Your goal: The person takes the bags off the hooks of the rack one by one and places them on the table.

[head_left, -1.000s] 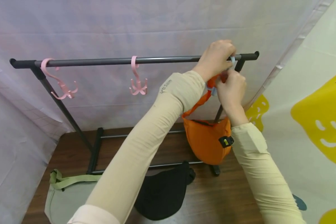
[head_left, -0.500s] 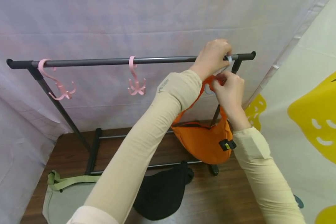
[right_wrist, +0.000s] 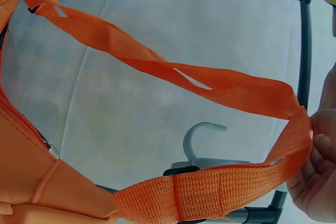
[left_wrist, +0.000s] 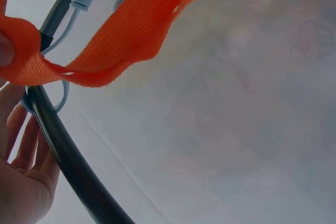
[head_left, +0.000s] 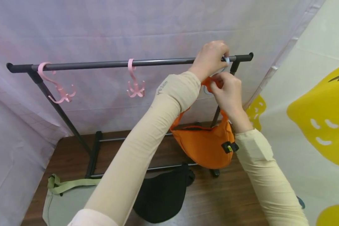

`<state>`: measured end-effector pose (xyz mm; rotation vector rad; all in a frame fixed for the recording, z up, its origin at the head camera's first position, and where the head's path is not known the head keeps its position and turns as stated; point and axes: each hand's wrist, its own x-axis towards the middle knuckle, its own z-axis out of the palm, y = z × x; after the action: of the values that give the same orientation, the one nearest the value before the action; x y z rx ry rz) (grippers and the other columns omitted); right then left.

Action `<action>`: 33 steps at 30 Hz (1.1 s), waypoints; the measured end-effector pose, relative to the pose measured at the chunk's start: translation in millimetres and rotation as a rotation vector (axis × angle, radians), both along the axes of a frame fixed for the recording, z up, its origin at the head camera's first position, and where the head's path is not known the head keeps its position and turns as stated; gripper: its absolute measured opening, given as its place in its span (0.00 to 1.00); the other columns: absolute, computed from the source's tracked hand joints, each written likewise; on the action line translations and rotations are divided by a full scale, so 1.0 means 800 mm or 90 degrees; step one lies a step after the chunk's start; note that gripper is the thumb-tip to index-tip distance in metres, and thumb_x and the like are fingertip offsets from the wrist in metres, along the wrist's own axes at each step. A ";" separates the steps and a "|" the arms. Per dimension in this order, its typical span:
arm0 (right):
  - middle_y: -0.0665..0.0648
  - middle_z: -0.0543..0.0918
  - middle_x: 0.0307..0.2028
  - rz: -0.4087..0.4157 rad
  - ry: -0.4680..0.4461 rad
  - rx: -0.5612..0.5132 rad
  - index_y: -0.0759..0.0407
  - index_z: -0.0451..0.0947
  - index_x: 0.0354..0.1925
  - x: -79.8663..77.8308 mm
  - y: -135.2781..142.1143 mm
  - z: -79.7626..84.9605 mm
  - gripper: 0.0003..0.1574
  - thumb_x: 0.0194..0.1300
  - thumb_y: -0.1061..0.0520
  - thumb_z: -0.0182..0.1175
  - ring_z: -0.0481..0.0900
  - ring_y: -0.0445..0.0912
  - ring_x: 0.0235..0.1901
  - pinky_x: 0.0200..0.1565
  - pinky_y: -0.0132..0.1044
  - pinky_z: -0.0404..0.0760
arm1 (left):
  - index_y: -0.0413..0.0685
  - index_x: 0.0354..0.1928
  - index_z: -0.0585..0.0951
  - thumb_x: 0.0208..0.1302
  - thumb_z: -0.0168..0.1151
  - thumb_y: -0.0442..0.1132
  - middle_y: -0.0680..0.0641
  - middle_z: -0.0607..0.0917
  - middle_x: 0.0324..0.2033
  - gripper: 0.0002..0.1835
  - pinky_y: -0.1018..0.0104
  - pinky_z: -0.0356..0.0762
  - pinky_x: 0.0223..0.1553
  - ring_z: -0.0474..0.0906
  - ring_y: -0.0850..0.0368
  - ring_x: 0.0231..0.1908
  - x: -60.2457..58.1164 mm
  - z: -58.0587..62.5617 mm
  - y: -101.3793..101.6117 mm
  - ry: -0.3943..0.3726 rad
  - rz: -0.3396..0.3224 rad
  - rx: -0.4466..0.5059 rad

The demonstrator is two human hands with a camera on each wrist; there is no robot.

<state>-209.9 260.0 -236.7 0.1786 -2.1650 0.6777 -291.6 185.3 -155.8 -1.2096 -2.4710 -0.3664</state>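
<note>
At the rod's right end, my left hand (head_left: 211, 59) grips a light blue hook (head_left: 227, 60) that loops over the rod (head_left: 158, 62). Just below it, my right hand (head_left: 228, 91) pinches the strap (right_wrist: 236, 88) of an orange bag (head_left: 206, 147), which hangs beneath with a black buckle on its right side. In the left wrist view, the strap (left_wrist: 142, 30) passes in front of the rod and hook, and the left hand's fingers (left_wrist: 29, 145) lie behind the rod. The hook's lower prongs (right_wrist: 197, 142) show inside the strap loop in the right wrist view; the strap appears apart from them.
Two pink hooks (head_left: 57, 84) hang on the rod's left part and middle. A black cap-like item (head_left: 161, 196) and a grey-green bag (head_left: 67, 204) with a green strap lie low in front. The rack's base bars (head_left: 158, 168) run along the wooden floor.
The orange bag has swung left and turned its front more toward me. The strap loop has spread wider in the right hand's pinch. The left hand keeps its hold at the blue hook.
</note>
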 end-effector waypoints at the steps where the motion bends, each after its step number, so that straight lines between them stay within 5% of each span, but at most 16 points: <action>1: 0.64 0.81 0.28 0.006 0.002 0.000 0.70 0.79 0.31 0.000 0.000 -0.001 0.08 0.57 0.66 0.54 0.75 0.52 0.25 0.30 0.38 0.70 | 0.51 0.41 0.80 0.60 0.57 0.44 0.54 0.78 0.41 0.10 0.72 0.68 0.44 0.70 0.61 0.42 0.000 0.000 -0.001 -0.002 0.000 0.001; 10: 0.63 0.81 0.29 0.010 -0.012 -0.013 0.70 0.79 0.33 0.013 0.008 -0.003 0.09 0.59 0.63 0.56 0.74 0.45 0.24 0.28 0.24 0.66 | 0.52 0.44 0.79 0.62 0.54 0.43 0.53 0.77 0.42 0.11 0.75 0.67 0.42 0.70 0.62 0.41 0.002 -0.005 -0.005 -0.007 -0.015 0.009; 16: 0.61 0.81 0.28 -0.004 -0.054 -0.030 0.67 0.79 0.35 0.026 0.015 0.004 0.11 0.60 0.60 0.56 0.68 0.31 0.22 0.27 0.23 0.67 | 0.52 0.46 0.78 0.62 0.53 0.42 0.53 0.75 0.43 0.12 0.76 0.66 0.43 0.70 0.61 0.42 0.004 -0.006 -0.011 -0.003 -0.031 0.026; 24: 0.62 0.81 0.27 0.000 -0.066 -0.070 0.68 0.80 0.35 0.036 0.019 0.015 0.11 0.59 0.59 0.56 0.70 0.30 0.21 0.27 0.21 0.68 | 0.50 0.44 0.79 0.64 0.53 0.44 0.52 0.77 0.44 0.12 0.77 0.66 0.45 0.71 0.60 0.43 0.016 -0.019 -0.032 0.037 -0.076 0.079; 33: 0.44 0.76 0.23 0.010 -0.054 -0.088 0.69 0.80 0.33 0.056 0.018 0.030 0.11 0.58 0.60 0.57 0.71 0.32 0.20 0.26 0.20 0.70 | 0.43 0.42 0.81 0.62 0.54 0.37 0.49 0.80 0.40 0.10 0.76 0.68 0.48 0.74 0.57 0.43 0.026 -0.063 -0.064 0.093 -0.160 0.272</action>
<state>-165.1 274.4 -212.7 0.0957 -2.1899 0.8541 -270.6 134.0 -206.2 -1.3031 -1.9833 -0.7962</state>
